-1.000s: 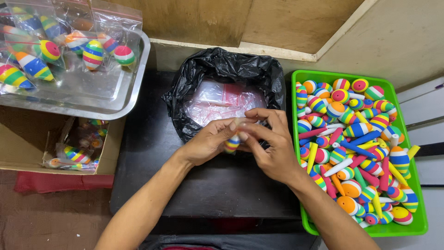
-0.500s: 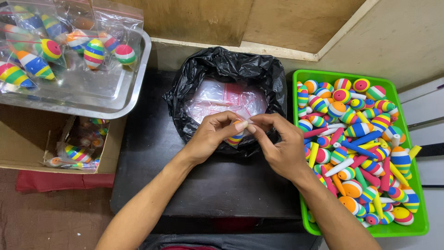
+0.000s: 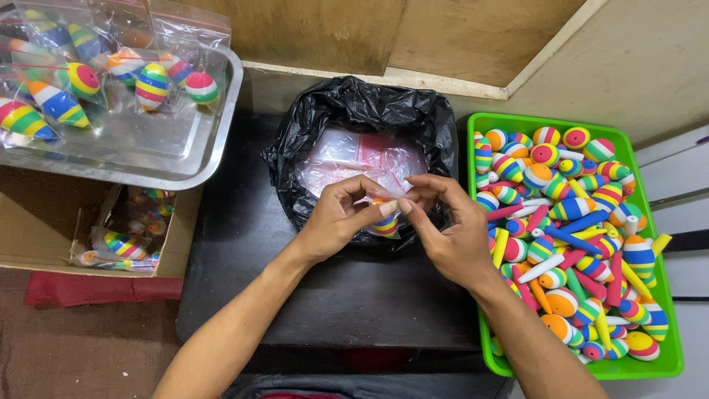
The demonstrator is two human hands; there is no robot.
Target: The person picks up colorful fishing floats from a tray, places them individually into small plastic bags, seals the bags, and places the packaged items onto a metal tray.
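A striped float (image 3: 385,224), banded in several colours and apparently sleeved in a small clear bag, is being pinched between both hands above the near rim of the black bag (image 3: 354,111). The left hand (image 3: 336,222) is being kept curled, thumb and forefinger closed on the top edge of the clear sleeve, the remaining fingers bent loosely beneath; it is judged to be grasping, not clenched. The right hand (image 3: 450,236) is being held likewise, its thumb and forefinger meeting the left hand's fingertips at the same edge, so the sleeve's mouth is being pressed from both sides, seemingly so the float hangs steady below. Whether the sleeve is already closed cannot be told. Just behind the hands, a heap of clear zip bags (image 3: 362,159) with red strips is being held inside the black bag, which is lining a container on the dark table (image 3: 244,251), within easy reach of both hands. Just beside the right hand, a green tray (image 3: 657,222) is being kept full of loose striped floats and coloured sticks, close for picking. Well apart to the left, a metal tray (image 3: 185,159) is carrying filled clear bags of floats, and below it a cardboard box (image 3: 44,222) is holding a few more bagged ones.
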